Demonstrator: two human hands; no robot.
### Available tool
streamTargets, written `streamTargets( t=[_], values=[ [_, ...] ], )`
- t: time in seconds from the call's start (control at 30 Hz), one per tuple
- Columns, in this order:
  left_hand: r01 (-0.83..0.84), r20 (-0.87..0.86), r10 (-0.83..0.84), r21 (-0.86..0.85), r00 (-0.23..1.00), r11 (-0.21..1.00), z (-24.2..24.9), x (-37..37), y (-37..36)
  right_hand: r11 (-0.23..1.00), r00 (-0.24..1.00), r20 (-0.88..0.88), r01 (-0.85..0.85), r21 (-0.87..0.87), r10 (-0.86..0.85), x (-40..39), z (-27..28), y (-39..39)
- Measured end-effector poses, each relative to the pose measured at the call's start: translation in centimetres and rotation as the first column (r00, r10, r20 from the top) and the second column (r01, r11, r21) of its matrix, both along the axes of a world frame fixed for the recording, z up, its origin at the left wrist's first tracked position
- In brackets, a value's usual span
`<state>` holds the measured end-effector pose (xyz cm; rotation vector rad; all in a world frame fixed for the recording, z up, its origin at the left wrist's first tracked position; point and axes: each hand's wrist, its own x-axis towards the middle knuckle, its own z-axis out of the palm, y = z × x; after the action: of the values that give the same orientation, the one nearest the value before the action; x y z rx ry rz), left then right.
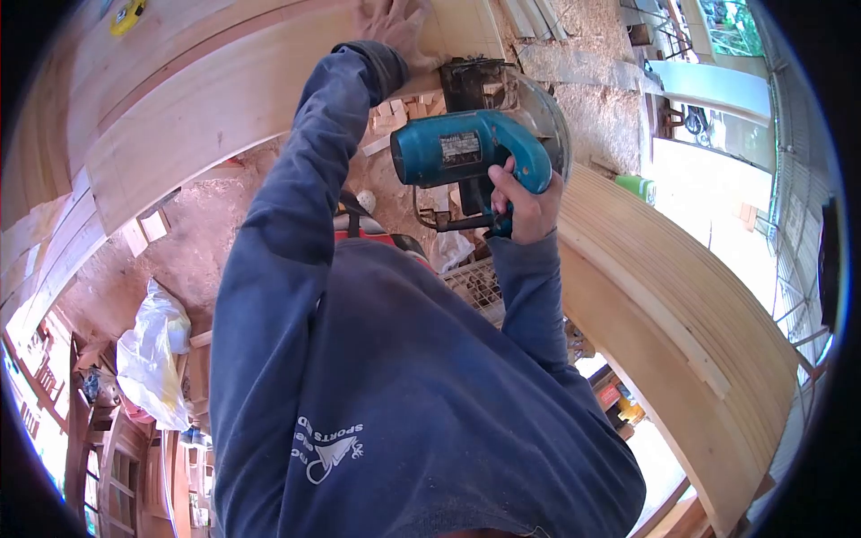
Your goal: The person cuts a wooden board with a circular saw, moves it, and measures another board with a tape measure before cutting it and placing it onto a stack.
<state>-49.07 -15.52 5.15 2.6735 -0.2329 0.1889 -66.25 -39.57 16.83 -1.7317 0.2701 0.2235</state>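
Note:
My right hand [531, 204] is wrapped around the rear handle of a teal circular saw [446, 151]. The saw's base and blade guard are at the edge of a long pale wooden board [206, 112], at the top of the view. Flat on that board, left of the saw, lies my left hand [393, 25] with its fingers spread and nothing in them. The fingertips are partly blurred near the top edge. From the saw's handle a dark cord runs toward my body. The blade itself is hidden.
Small wood offcuts [387, 118] lie on the sawdust-covered ground below the board. A yellow tape measure [127, 16] rests at upper left. Long stacked planks [664, 269] extend along my right side. A white plastic bag [154, 359] is at lower left.

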Motion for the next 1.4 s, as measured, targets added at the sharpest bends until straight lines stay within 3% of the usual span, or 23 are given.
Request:
streamTargets(
  t=[0.13,0.23,0.33,0.53,0.63,0.83,1.4],
  values=[
    [0.021,-0.05,-0.02,0.019,0.999,1.0,0.2,-0.2,0.1,1.0,1.0,0.004,-0.008,0.011,0.008,-0.2,-0.2,0.0],
    [-0.015,0.181,0.018,-0.018,0.983,1.0,-1.7,-0.1,-0.2,1.0,1.0,0.015,-0.019,0.016,0.019,0.1,-0.3,-0.4],
    [0.048,-0.02,-0.047,0.072,0.999,0.996,0.8,-0.8,0.4,1.0,1.0,0.011,-0.004,0.027,0.004,0.0,-0.4,-0.4],
    [0.067,-0.013,-0.068,-0.006,0.998,0.998,-0.1,-0.6,0.5,1.0,1.0,-0.002,0.013,0.023,-0.013,0.0,-0.5,-0.3],
    [-0.048,0.213,0.02,0.125,0.977,0.991,-3.2,0.2,0.0,0.999,1.0,-0.007,0.011,0.03,-0.011,0.1,-0.6,-0.5],
    [-0.067,0.138,0.049,0.129,0.989,0.989,-2.8,-0.2,-0.3,0.999,1.0,-0.021,-0.01,0.031,0.01,0.3,-0.9,-0.9],
    [-0.033,0.146,0.017,0.107,0.989,0.994,-2.2,-1.1,-0.6,0.999,0.999,-0.031,-0.033,0.021,0.034,0.7,-0.5,-1.0]
  ],
)
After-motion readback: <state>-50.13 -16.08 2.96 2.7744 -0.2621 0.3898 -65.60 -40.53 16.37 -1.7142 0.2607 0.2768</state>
